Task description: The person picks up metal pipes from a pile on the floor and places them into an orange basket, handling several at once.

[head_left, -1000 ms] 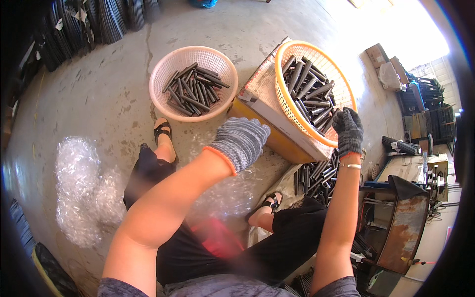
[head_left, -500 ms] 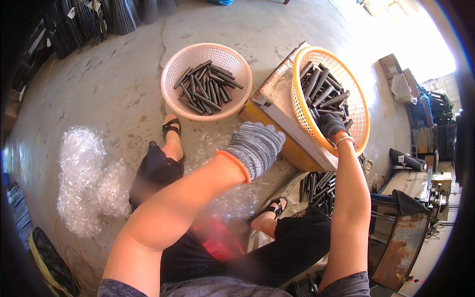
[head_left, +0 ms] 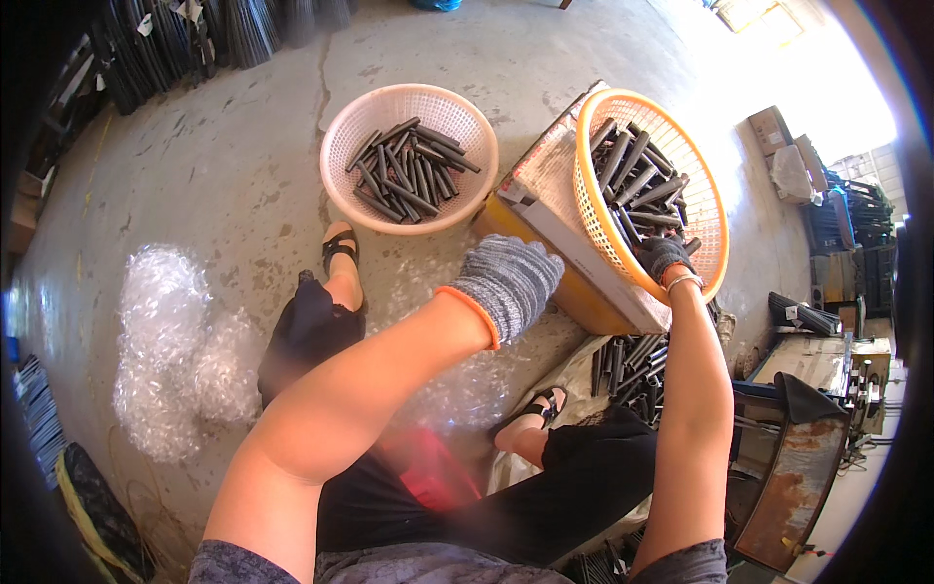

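Note:
My left hand [head_left: 512,284], in a grey striped knit glove with an orange cuff, hovers by the near corner of a cardboard box [head_left: 584,270]. Its fingers curl under into a closed grip, and the back of the hand hides whatever they hold. My right hand [head_left: 664,257], in a dark glove, reaches inside the near wall of an orange-rimmed plastic basket [head_left: 720,219], touching black tubes [head_left: 642,180] heaped in it. Its fingertips are partly hidden among them. The basket tilts toward me on the box. A pale pink basket [head_left: 336,185] on the floor holds more black tubes [head_left: 409,170].
Clear plastic wrap [head_left: 165,360] lies in a pile on the floor at left. Between the box and my feet, black tubes [head_left: 628,370] lie on a pale sheet [head_left: 559,384]. Bundled black rods [head_left: 233,34] stand at the far left. A rusty metal panel [head_left: 793,482] is on the right.
My right hand has shifted slightly down and right within the orange basket, and some tubes near it have moved. My left hand stays almost where it was.

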Motion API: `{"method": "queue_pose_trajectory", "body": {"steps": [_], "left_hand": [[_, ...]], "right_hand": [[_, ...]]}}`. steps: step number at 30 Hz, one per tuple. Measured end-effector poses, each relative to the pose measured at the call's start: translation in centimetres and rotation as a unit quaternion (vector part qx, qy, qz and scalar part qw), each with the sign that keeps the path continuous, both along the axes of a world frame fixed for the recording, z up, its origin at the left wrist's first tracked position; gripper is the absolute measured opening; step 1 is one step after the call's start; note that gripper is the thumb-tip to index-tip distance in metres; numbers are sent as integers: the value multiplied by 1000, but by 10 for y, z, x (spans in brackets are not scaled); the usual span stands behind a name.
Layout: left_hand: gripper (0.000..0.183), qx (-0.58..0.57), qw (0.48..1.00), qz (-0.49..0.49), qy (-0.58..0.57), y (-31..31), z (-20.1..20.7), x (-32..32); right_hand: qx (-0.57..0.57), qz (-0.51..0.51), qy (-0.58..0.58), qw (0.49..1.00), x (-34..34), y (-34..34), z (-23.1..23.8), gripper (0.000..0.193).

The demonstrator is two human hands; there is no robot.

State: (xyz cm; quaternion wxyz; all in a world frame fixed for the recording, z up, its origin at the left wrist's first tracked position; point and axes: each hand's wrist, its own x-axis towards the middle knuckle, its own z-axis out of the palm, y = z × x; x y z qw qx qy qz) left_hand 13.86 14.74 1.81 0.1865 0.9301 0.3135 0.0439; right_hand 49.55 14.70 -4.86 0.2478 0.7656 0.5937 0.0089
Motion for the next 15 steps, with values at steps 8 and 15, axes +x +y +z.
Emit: {"method": "queue_pose_trajectory", "body": {"steps": [8, 15], "left_hand": [[28, 8, 1000, 2, -17, 0, 4, -4], [29, 6, 999, 5, -50, -1, 6, 5]], "right_hand": [[-31, -106, 126, 986, 1, 12, -5, 46], [4, -80, 130, 988, 54, -21, 13, 35]]}}
